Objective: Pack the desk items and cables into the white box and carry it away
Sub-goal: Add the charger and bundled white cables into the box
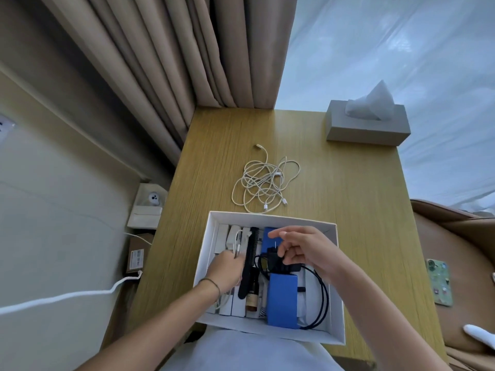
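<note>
White box point(206, 253) sits low at centre frame on the wooden table point(348, 199), both hands inside it. The right hand point(302, 250) has its grip closed on a black charger point(276, 261); the left hand point(225, 269) is curled among white cables, its grip hard to tell. A brown bottle's point(251, 299) label is unreadable. Loose white cables point(263, 183) lie above the box.
</note>
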A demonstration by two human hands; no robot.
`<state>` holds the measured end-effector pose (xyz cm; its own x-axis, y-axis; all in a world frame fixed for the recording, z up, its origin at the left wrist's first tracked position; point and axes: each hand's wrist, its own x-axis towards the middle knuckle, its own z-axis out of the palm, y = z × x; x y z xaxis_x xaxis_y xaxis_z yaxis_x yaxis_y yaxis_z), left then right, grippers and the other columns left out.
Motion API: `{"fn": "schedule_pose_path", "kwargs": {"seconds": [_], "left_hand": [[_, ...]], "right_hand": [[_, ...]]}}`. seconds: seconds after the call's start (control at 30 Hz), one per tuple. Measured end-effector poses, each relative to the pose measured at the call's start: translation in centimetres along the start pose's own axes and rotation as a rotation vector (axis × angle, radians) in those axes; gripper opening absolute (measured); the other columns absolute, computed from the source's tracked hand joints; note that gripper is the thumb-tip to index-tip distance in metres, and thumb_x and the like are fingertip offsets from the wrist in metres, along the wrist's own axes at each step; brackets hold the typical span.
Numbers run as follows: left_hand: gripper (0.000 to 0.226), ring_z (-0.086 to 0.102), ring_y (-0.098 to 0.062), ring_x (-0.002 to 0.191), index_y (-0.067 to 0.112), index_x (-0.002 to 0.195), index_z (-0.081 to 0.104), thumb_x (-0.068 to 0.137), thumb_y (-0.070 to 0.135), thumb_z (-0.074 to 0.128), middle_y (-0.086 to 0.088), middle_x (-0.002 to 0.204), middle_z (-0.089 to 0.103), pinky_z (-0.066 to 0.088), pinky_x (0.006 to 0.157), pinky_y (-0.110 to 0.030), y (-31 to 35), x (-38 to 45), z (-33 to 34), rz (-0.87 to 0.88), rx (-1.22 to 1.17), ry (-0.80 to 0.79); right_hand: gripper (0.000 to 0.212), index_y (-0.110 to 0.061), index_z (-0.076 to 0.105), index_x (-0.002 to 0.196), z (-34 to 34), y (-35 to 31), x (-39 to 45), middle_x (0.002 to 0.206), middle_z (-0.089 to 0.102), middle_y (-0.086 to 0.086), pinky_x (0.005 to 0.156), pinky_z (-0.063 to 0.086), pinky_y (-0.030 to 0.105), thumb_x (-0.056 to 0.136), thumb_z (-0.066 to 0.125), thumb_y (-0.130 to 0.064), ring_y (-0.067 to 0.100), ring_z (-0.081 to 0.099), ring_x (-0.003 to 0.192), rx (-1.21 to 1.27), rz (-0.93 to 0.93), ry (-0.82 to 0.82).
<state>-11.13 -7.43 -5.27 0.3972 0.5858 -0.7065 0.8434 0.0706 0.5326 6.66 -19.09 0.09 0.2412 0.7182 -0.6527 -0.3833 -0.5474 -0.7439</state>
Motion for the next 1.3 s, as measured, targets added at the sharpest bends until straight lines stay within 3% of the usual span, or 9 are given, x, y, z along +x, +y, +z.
{"fn": "schedule_pose_path", "kwargs": {"seconds": [0.1,0.23,0.33,0.57,0.67,0.77,0.93,1.17,1.3], "left_hand": [[0.028,0.061,-0.026,0.066,0.012,0.070,0.055,0.095,0.022,0.050,-0.008,0.070,0.061,0.049,0.061,-0.035,-0.3,-0.6,1.2,0.055,0.178,0.098],[0.017,0.064,-0.025,0.083,0.017,0.099,0.061,0.093,0.031,0.054,-0.004,0.090,0.069,0.052,0.065,-0.035,0.1,-1.5,2.4,0.181,0.397,0.180],[0.033,0.062,-0.026,0.091,0.022,0.122,0.053,0.093,0.036,0.055,-0.003,0.097,0.069,0.045,0.064,-0.033,0.0,-1.9,2.3,0.253,0.499,0.271],[0.055,0.056,-0.024,0.114,0.022,0.144,0.040,0.094,0.041,0.053,-0.003,0.127,0.060,0.051,0.091,-0.039,-0.3,-2.6,-0.2,0.405,0.496,0.439],[0.047,0.055,-0.021,0.118,0.018,0.135,0.055,0.094,0.039,0.048,-0.001,0.126,0.062,0.049,0.097,-0.036,0.8,-3.0,-1.5,0.504,0.512,0.536],[0.034,0.058,-0.014,0.103,0.020,0.110,0.068,0.089,0.036,0.046,0.005,0.110,0.065,0.053,0.085,-0.032,3.0,-3.2,-3.1,0.664,0.499,0.657],[0.018,0.057,-0.005,0.091,0.028,0.104,0.067,0.093,0.030,0.053,0.015,0.101,0.064,0.049,0.074,-0.023,7.9,0.0,-5.8,0.713,0.382,0.543],[0.014,0.062,-0.007,0.079,0.029,0.099,0.068,0.094,0.024,0.056,0.010,0.093,0.067,0.057,0.070,-0.029,11.6,9.5,-7.2,0.487,0.489,0.276],[0.009,0.061,-0.011,0.078,0.030,0.095,0.061,0.090,0.022,0.060,0.008,0.097,0.065,0.056,0.069,-0.032,10.1,14.6,-7.2,0.357,0.530,0.333]], "right_hand": [[0.028,-0.017,0.079,0.104,0.2,0.6,0.2,0.077,0.071,0.011,0.073,0.058,0.032,0.103,0.051,-0.015,0.023,0.063,0.070,0.032,-0.005,0.010],[0.029,-0.018,0.079,0.103,0.8,1.0,0.6,0.076,0.071,0.009,0.074,0.056,0.032,0.103,0.051,-0.014,0.022,0.062,0.069,0.041,-0.025,-0.003],[0.028,-0.015,0.078,0.105,0.9,1.2,0.9,0.075,0.071,0.009,0.073,0.056,0.031,0.103,0.050,-0.012,0.020,0.062,0.069,0.046,-0.047,-0.006],[0.026,-0.015,0.077,0.104,0.3,0.5,1.3,0.074,0.070,0.006,0.071,0.054,0.025,0.102,0.052,-0.009,0.014,0.063,0.068,-0.020,-0.160,0.057],[0.025,-0.017,0.076,0.105,-0.1,-0.9,1.5,0.077,0.071,0.005,0.075,0.053,0.027,0.102,0.052,-0.009,0.014,0.062,0.073,-0.075,-0.234,0.022],[0.025,-0.015,0.075,0.106,-0.5,-2.9,2.2,0.078,0.071,0.003,0.077,0.052,0.028,0.101,0.052,-0.007,0.015,0.061,0.076,-0.097,-0.287,0.018],[0.028,-0.015,0.077,0.099,-1.7,-6.2,4.3,0.074,0.069,0.001,0.069,0.049,0.025,0.099,0.051,-0.003,0.012,0.059,0.070,-0.140,-0.297,0.185],[0.025,-0.011,0.074,0.100,-2.8,-7.7,8.1,0.079,0.069,0.004,0.061,0.049,0.019,0.099,0.051,-0.003,0.013,0.059,0.069,-0.220,-0.180,0.311],[0.024,-0.013,0.073,0.101,-2.6,-7.3,10.0,0.082,0.071,0.002,0.056,0.046,0.012,0.099,0.051,-0.005,0.005,0.061,0.065,-0.282,-0.136,0.332]]}}
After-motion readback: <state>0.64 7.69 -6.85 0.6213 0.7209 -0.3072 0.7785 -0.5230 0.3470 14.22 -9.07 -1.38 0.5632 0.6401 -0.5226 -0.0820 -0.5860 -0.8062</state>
